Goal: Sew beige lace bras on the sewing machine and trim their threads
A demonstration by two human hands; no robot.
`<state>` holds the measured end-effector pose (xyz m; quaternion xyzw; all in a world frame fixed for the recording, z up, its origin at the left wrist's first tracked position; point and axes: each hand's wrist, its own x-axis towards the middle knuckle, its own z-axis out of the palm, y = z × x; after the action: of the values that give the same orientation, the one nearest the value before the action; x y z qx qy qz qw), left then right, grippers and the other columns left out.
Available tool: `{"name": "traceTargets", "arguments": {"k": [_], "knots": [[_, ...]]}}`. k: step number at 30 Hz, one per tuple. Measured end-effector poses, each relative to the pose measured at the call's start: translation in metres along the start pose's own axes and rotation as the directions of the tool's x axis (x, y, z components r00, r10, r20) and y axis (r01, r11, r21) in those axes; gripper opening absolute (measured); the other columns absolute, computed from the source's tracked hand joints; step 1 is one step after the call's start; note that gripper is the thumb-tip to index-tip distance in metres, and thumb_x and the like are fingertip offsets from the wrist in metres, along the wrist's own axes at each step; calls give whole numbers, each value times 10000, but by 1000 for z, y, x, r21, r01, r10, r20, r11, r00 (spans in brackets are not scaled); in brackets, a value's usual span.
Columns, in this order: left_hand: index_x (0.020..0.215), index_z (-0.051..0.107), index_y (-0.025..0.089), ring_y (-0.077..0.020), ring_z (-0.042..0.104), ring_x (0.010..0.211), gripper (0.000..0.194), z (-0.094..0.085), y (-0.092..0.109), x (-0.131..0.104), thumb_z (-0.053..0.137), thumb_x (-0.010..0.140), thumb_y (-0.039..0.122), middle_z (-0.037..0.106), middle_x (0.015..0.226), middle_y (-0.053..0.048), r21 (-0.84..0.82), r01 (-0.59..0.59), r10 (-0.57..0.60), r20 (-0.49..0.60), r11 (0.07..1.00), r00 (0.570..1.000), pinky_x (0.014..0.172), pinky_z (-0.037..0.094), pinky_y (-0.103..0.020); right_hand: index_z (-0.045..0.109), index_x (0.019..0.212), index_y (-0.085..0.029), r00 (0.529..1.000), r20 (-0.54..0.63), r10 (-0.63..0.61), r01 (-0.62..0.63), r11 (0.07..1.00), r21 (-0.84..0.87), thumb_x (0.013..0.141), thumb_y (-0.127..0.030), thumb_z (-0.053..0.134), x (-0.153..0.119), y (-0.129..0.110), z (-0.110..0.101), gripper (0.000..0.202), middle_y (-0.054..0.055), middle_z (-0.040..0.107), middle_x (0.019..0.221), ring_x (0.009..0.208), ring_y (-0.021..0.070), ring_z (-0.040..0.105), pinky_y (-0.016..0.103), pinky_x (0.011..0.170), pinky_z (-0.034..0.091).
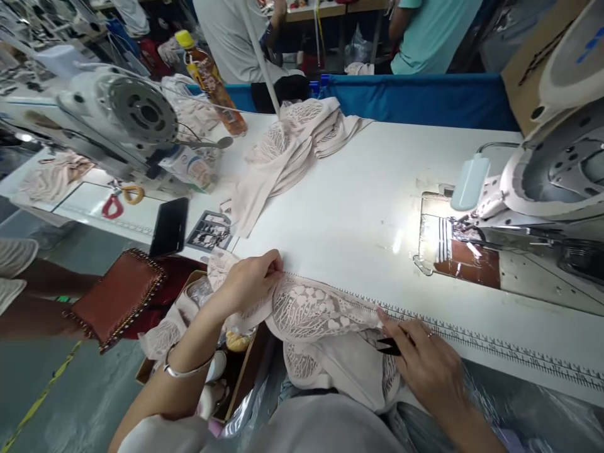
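Observation:
A pale pink lace garment (306, 308) lies along the table's front edge and hangs down over it toward my lap. My left hand (252, 280) has its fingers pinched on the garment's upper edge, at the left end of the lace. At the other end of the lace, my right hand (419, 355) presses the fabric with thumb and finger beside the printed ruler strip (472, 340). Dark pointed blades (389, 346) stick out from under the fingers of my right hand; the rest of that tool is hidden in the palm.
A lit sewing machine (533, 189) stands at the right, another (123, 113) at the back left. More pink garments (292, 151), a drink bottle (212, 82), a phone (168, 228), a parts tray (210, 231) and red-and-yellow-handled scissors (113, 204) lie on the table. Other people sit beyond; one is at left.

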<state>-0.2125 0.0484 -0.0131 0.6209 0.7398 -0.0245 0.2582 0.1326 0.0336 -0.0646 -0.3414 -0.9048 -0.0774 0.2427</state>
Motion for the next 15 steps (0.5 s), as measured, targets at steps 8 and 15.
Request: {"name": "traceTargets", "arguments": {"k": [8,15], "knots": [[893,515,241,-210,607,678,80,-1,5,1,463,882,301,661,715,12,-25,-7,7,2,1000,1000,604,348,-274,669,1248,-155,999,-20,37,-37,999,0,869,76,516,1,-4,2,470,-17,634,678,544,94,574,229,497,418],[894,608,221,-174,551,609,154,-5,6,-28,481,881,309,632,680,4,-270,-96,129,105,958,986,565,343,-257,731,1006,-229,984,-174,30,6,978,206,845,-73,736,-26,-14,-2,225,-10,733,743,681,154,674,285,618,514]]}}
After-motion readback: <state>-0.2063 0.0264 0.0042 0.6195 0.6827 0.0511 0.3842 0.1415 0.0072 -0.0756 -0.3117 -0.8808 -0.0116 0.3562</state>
